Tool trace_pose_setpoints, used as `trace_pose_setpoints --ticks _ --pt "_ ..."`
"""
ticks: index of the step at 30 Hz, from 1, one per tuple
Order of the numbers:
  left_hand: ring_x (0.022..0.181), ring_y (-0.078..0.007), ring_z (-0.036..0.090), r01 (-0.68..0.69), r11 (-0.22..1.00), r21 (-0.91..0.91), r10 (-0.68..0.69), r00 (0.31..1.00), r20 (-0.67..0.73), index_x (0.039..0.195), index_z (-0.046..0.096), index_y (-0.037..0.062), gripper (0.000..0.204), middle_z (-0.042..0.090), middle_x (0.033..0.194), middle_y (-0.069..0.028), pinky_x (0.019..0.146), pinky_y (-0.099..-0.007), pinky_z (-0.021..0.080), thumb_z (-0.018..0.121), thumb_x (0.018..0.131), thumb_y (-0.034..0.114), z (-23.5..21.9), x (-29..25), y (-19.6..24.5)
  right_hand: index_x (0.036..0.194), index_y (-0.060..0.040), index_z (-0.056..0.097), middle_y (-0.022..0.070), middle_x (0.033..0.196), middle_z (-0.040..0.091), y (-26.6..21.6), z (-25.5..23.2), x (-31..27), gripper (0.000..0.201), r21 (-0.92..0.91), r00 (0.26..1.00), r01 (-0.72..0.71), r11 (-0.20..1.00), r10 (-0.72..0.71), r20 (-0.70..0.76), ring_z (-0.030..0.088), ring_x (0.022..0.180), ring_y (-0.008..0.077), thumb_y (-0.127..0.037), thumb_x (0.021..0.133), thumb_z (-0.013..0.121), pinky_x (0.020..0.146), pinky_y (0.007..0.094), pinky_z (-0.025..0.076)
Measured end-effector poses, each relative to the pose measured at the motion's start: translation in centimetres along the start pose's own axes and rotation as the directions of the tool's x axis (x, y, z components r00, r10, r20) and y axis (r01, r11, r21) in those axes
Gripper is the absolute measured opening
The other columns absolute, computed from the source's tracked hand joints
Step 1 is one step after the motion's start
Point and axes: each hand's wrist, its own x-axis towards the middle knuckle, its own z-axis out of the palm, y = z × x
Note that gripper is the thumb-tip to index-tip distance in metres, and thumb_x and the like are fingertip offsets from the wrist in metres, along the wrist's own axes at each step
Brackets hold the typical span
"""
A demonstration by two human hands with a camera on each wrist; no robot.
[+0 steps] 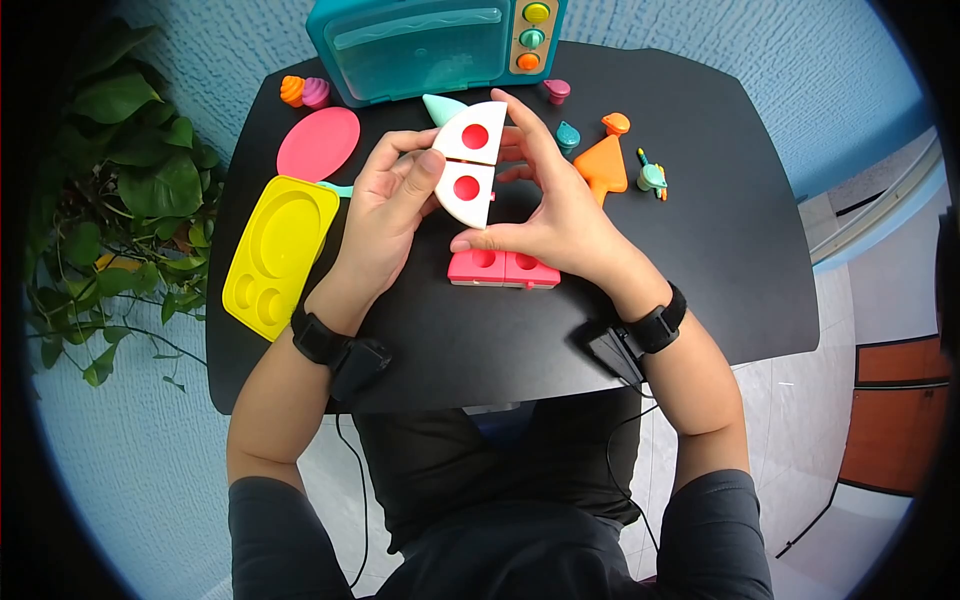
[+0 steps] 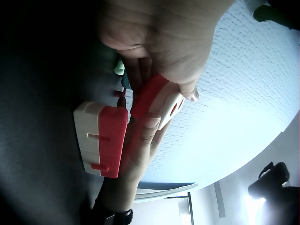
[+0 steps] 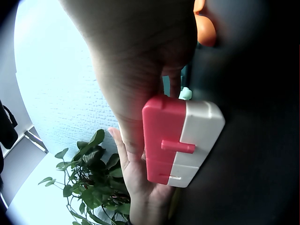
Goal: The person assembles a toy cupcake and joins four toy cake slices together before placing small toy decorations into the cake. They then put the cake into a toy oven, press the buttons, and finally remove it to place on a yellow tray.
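My left hand [image 1: 382, 218] pinches the curved edge of a half-round block [image 1: 466, 164], its thumb on the white face. Two wedges with red circles make up this block, a thin gap between them. My right hand [image 1: 578, 225] grips the same block, fingers at its upper end and thumb by the lower one. In the left wrist view the held block [image 2: 158, 99] shows a red side and a white side. A second red and white block [image 1: 503, 270] stands on the table just below the hands, also in the right wrist view [image 3: 165, 126], touched by neither hand.
Behind the hands stands a teal toy oven [image 1: 420, 50]. A pink plate [image 1: 318, 144] and a yellow tray [image 1: 280, 255] lie at the left, near toy swirls [image 1: 304, 92]. An orange server [image 1: 602, 166] and small toy pots [image 1: 652, 177] sit at the right. Leafy plants [image 1: 130, 190] border the table's left.
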Motion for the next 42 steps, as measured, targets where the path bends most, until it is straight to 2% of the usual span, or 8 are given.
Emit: trace_pose_setpoints --ticks 2,4,17,42 --pt "0.12 -0.0192 0.073 0.006 1.0 0.003 -0.006 1.0 0.0 0.14 0.054 0.005 0.038 0.074 0.131 -0.0151 0.103 -0.0378 0.058 0.063 0.115 0.032 0.01 -0.05 0.03 0.172 -0.0096 0.026 0.0196 0.144 0.063 -0.39 -0.03 -0.05 0.136 0.002 1.0 -0.01 1.0 0.01 0.002 0.066 0.126 0.0313 -0.039 0.067 0.107 0.103 0.0435 0.057" --pt "0.12 -0.019 0.072 0.011 1.0 0.006 -0.011 1.0 -0.001 0.14 0.054 0.0051 0.038 0.074 0.131 -0.015 0.103 -0.0375 0.058 0.063 0.115 0.032 0.02 -0.05 0.03 0.174 -0.0087 0.024 0.0158 0.149 0.061 -0.96 -0.17 -0.06 0.134 0.032 0.998 -0.054 0.998 0.053 0.039 0.06 0.14 0.0289 -0.03 0.071 0.106 0.111 0.0436 0.054" --pt "0.121 -0.0195 0.072 0.007 1.0 0.029 -0.006 1.0 -0.004 0.142 0.054 0.0042 0.04 0.074 0.132 -0.0148 0.104 -0.0381 0.057 0.061 0.116 0.034 0.14 -0.05 0.16 0.172 -0.0095 0.028 0.0147 0.146 0.063 -0.57 -0.24 -0.15 0.129 0.018 0.999 -0.03 0.999 0.03 0.014 0.062 0.137 0.0278 -0.029 0.072 0.106 0.111 0.0435 0.054" --pt "0.12 -0.0152 0.07 -0.025 0.998 0.066 0.025 1.0 -0.004 0.143 0.057 0.0019 0.042 0.076 0.128 -0.0127 0.106 -0.0332 0.053 0.064 0.115 0.032 -0.23 -0.03 -0.16 0.174 -0.0086 0.023 0.0169 0.149 0.061 -0.55 -0.21 -0.14 0.134 0.012 0.999 -0.044 0.999 0.044 0.028 0.061 0.14 0.0288 -0.032 0.071 0.106 0.112 0.0441 0.053"
